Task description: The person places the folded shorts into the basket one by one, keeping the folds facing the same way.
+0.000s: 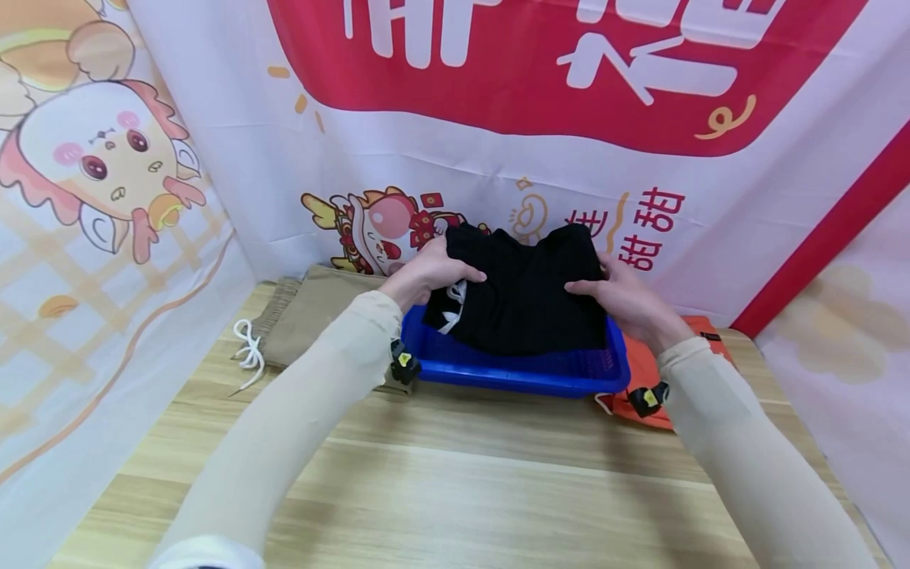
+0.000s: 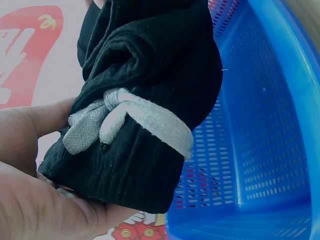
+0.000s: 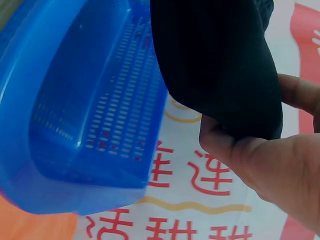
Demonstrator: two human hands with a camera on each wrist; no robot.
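The folded black garment (image 1: 529, 296), probably light, soft and floppy, was over the blue basket (image 1: 512, 381), the left hand (image 1: 437, 267) closed on its drawstring end and the right hand (image 1: 629, 299) pinching the opposite end, sensible holds for limp cloth.

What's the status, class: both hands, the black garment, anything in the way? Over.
Left hand and right hand: gripping opposite sides of black garment. Garment: held up, white drawstring showing, overlapping blue basket in head view. No obstruction seen.
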